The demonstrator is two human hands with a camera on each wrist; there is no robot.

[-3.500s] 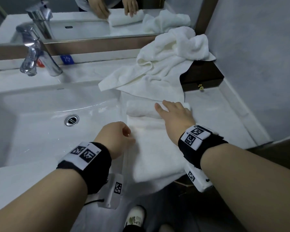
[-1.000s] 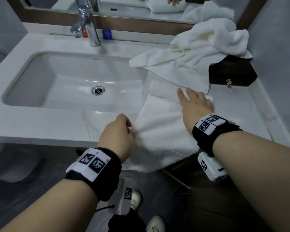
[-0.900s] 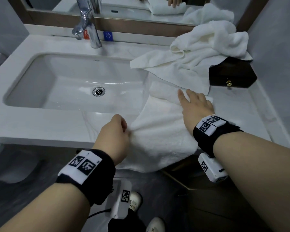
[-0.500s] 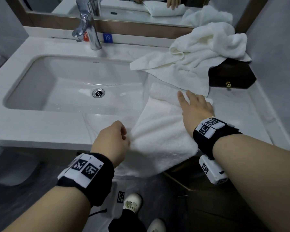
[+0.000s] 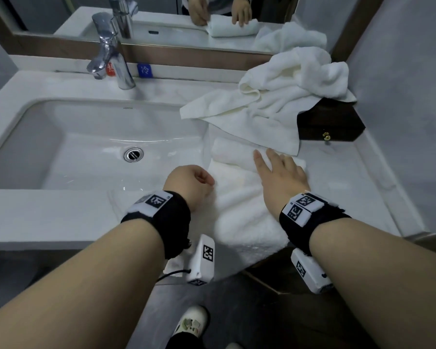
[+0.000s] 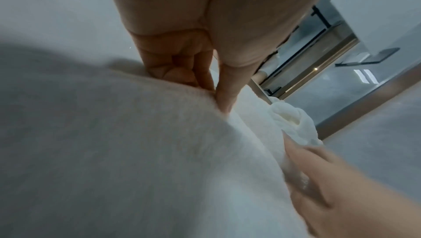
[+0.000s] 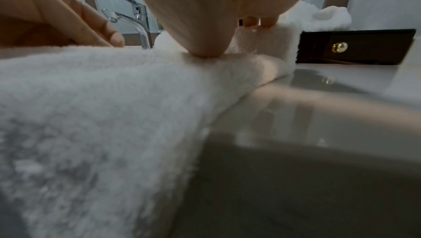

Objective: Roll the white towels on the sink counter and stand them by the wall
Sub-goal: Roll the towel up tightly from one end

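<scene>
A person stood at a white sink counter point(image 5: 337, 177) with both hands on a white towel point(image 5: 247, 212) laid flat just right of the basin point(image 5: 91, 147), its far end already rolled and its near end hanging over the counter's front edge. The left hand point(image 5: 189, 183) was curled at the towel's left edge beside the basin, thumb and fingers pinching a fold of the cloth, as the left wrist view showed. The right hand point(image 5: 282, 176) lay flat, fingers straight and spread, pressing on the rolled part point(image 5: 232, 153) farther from the basin. A second white towel point(image 5: 282, 96) sat crumpled behind the roll, to the right of the basin near the mirror point(image 5: 212, 11), draped partly over a dark wooden box point(image 5: 335, 127) with a small brass knob. A chrome faucet point(image 5: 113, 54) rose behind the basin. In the right wrist view the towel's pile filled the frame, blurred, so how tightly the roll was wound could not be judged. A white shoe point(image 5: 190, 323) showed on the floor below the counter.
</scene>
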